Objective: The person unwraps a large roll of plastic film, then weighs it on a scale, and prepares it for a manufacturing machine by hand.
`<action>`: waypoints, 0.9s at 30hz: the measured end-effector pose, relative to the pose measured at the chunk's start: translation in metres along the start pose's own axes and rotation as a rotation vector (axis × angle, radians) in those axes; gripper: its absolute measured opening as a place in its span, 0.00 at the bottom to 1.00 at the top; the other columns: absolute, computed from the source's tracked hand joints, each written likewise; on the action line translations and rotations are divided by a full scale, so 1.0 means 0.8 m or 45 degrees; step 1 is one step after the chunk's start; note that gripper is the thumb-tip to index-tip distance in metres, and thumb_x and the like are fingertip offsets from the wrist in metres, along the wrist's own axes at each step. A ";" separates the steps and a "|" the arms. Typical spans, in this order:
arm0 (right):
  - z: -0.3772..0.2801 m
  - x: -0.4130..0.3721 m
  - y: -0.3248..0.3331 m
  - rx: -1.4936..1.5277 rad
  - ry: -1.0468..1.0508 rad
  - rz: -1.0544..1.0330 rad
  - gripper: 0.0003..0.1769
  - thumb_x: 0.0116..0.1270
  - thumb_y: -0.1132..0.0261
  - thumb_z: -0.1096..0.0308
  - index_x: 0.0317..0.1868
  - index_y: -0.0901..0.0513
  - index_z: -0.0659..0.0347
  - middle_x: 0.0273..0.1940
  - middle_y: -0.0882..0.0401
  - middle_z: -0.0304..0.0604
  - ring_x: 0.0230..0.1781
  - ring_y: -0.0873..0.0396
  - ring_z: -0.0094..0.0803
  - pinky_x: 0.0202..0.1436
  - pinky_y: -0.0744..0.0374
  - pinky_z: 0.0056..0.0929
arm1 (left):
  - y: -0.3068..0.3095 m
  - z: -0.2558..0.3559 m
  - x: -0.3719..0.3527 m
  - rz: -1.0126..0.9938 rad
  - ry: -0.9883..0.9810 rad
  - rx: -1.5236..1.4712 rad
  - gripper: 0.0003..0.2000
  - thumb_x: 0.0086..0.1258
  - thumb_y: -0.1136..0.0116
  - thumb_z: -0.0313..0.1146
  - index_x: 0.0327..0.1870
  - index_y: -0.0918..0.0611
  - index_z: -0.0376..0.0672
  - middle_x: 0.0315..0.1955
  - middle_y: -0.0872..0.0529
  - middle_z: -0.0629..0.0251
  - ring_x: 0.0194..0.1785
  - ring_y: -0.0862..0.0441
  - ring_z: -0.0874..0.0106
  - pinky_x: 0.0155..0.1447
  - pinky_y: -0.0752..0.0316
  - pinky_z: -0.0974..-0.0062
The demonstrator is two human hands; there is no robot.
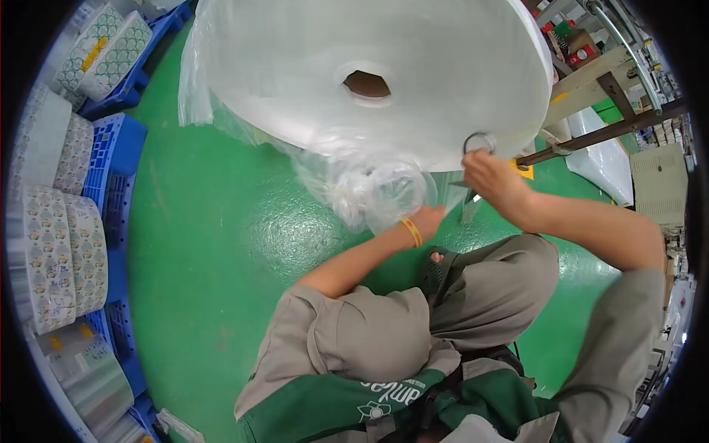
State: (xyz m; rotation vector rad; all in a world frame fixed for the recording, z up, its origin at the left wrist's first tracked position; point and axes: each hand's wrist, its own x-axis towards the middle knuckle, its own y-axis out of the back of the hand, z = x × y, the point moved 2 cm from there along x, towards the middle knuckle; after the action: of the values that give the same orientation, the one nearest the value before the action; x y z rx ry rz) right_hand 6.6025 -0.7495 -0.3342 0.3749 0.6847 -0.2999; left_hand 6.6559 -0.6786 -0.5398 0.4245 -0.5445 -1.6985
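Observation:
A large white roll (288, 74) with a hole at its core fills the top of the view. Clear plastic film (362, 188) hangs bunched along its lower edge. My left hand (426, 221), with a yellow band at the wrist, is closed on the film's right end. Just above and to the right, my right hand (496, 181) grips a pair of scissors (470, 194). Their dark ring handle shows above the fist, and the blades point down and left, close to the film between my hands.
Blue pallets (107, 159) with printed rolls (65, 258) line the left side. At the right stand a machine frame with a metal bar (602, 134) and a white sheet (602, 159). Green floor (214, 280) lies around my crouched legs.

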 end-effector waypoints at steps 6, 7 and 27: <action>-0.085 0.058 -0.066 0.923 0.050 -0.358 0.09 0.54 0.44 0.65 0.35 0.21 0.55 0.38 0.26 0.39 0.47 0.32 0.32 0.43 0.32 0.30 | -0.006 -0.014 -0.051 -0.335 0.243 0.051 0.09 0.62 0.58 0.29 0.40 0.30 0.36 0.30 0.21 0.45 0.38 0.23 0.48 0.40 0.30 0.54; -0.093 0.062 -0.096 1.196 0.016 -0.460 0.09 0.53 0.44 0.66 0.34 0.21 0.55 0.37 0.26 0.40 0.46 0.31 0.32 0.41 0.30 0.30 | -0.017 -0.036 -0.081 -0.291 0.201 0.076 0.10 0.63 0.59 0.31 0.42 0.30 0.36 0.30 0.22 0.45 0.38 0.23 0.50 0.40 0.30 0.55; -0.079 -0.160 -0.163 1.020 -0.360 0.855 0.13 0.47 0.43 0.69 0.36 0.29 0.51 0.27 0.36 0.36 0.30 0.33 0.30 0.36 0.34 0.29 | 0.136 -0.164 -0.467 0.240 0.954 0.277 0.17 0.58 0.44 0.43 0.42 0.23 0.38 0.36 0.21 0.48 0.43 0.23 0.54 0.46 0.28 0.63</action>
State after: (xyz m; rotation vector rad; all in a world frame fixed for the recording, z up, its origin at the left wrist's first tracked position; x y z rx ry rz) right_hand 6.4224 -0.8200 -0.3252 1.2652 0.1034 0.0345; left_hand 6.8888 -0.3446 -0.5914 1.0723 -0.2004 -1.1810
